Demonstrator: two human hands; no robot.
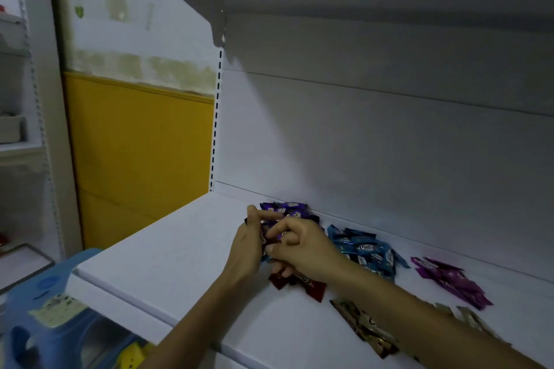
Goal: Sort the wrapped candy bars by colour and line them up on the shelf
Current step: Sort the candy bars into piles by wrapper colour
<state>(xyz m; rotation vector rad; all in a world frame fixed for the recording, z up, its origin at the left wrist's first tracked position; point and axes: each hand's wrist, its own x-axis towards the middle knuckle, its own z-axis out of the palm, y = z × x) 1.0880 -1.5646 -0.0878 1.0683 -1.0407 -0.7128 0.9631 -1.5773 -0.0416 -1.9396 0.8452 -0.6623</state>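
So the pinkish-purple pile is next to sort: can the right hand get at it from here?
Probably yes. The pile lies uncovered on the shelf, with nothing across it. The right hand would first have to release the bars it pinches.

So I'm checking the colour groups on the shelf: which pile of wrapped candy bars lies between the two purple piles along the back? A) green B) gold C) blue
C: the blue candy bars sit at the back, between the dark purple pile on the left and the lighter purple pile further right. The gold ones lie nearer the front edge.
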